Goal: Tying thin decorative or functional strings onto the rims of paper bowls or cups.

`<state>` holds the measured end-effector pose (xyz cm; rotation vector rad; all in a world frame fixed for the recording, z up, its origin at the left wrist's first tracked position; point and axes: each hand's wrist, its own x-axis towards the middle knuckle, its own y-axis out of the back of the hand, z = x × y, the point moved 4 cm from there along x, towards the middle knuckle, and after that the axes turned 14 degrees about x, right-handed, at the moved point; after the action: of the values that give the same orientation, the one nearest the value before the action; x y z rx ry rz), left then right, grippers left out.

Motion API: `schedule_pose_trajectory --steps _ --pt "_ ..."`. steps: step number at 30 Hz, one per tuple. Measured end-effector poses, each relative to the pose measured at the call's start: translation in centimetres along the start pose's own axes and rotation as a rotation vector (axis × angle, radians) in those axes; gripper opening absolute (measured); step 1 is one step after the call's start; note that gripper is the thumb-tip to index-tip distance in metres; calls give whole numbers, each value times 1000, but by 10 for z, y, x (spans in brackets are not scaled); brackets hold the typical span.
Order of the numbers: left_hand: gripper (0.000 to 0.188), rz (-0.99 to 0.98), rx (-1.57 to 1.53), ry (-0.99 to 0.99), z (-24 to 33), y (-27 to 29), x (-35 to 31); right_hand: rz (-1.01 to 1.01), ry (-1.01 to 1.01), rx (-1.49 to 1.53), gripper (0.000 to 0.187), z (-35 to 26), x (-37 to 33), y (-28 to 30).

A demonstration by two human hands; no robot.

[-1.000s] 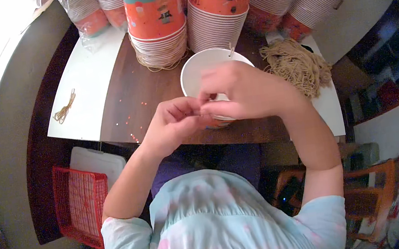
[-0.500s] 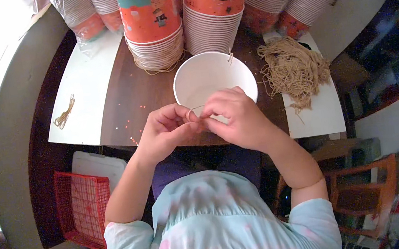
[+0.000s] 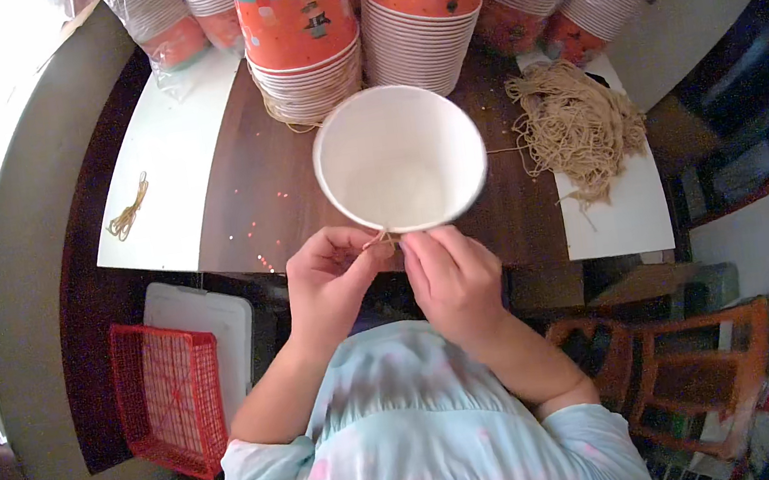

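A white-lined paper bucket (image 3: 401, 155) sits on the brown tabletop in front of me, its mouth tipped toward me. At its near rim, a thin tan cord (image 3: 382, 237) runs between my fingertips. My left hand (image 3: 328, 272) is closed in a pinch on that cord, thumb against forefinger. Just to the right, my right hand (image 3: 452, 275) also pinches at the cord by the rim, its fingers bent and partly hiding the ends. Where the cord meets the bucket wall, my fingers cover the detail.
Stacks of orange buckets (image 3: 293, 24) line the back, some in clear plastic. A tangled heap of tan cord (image 3: 578, 122) lies right; a small cord bundle (image 3: 130, 207) lies on the white board at left. A red basket (image 3: 170, 404) and wooden chair (image 3: 702, 363) stand below the table.
The bucket has shifted slightly left and been turned, so the cord at its far rim no longer shows there. Both hands have come down from over its mouth to just below the near rim.
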<state>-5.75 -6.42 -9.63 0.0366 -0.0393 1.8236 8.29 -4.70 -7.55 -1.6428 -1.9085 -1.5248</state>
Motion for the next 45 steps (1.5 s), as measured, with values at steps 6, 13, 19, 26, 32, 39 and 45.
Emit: schedule_pose_trajectory --steps 6,13,19,26,32,39,45 --pt "10 -45 -189 61 -14 4 7 -67 -450 709 19 27 2 -32" --pt "12 31 -270 58 -14 10 0 -20 -1095 1773 21 18 -10 -60" --pt "9 141 28 -73 -10 13 -4 9 -1267 1923 20 25 -18 -72" --pt "10 228 508 -293 1 16 -7 44 -1314 1980 17 24 -19 -72" --pt "15 301 729 -565 16 10 -9 153 -1268 1694 20 17 -17 -67" --pt "19 282 966 -741 27 9 -8 115 -1170 1536 19 20 -16 -62" --pt "15 217 877 -682 24 16 -6 98 -1347 1783 15 15 -7 -65"
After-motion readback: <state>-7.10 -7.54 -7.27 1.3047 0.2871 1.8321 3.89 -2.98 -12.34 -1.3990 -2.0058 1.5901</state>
